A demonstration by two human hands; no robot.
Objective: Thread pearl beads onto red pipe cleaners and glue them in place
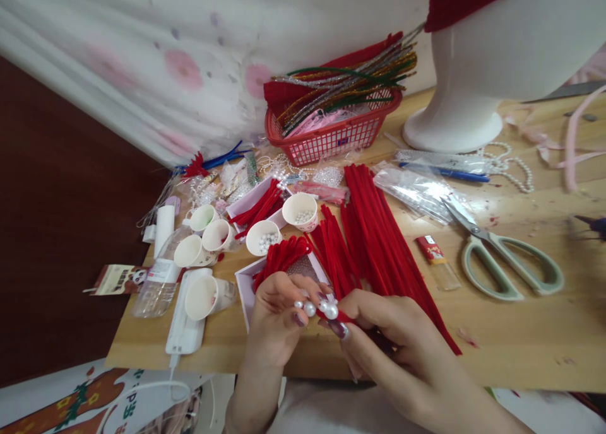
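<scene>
My left hand (277,314) is closed in a pinch around small white pearl beads (309,308), just above the table's front edge. Close beside it, my right hand (402,346) pinches a short red chenille stem (348,318) between thumb and fingers. Larger pearl beads sit at the end of this stem, between the two hands; how they are fastened is hidden by the fingers. Behind the left hand, a white box (245,282) holds looped red stems (284,257). Long red chenille stems (379,232) lie in a bundle beyond the right hand.
Several paper cups (201,298), some with beads, stand at left beside a plastic bottle (158,289) and a white power strip (182,339). Scissors (502,251) and a lighter (438,263) lie at right. Behind are a red basket (331,140) and a white mannequin head (464,87).
</scene>
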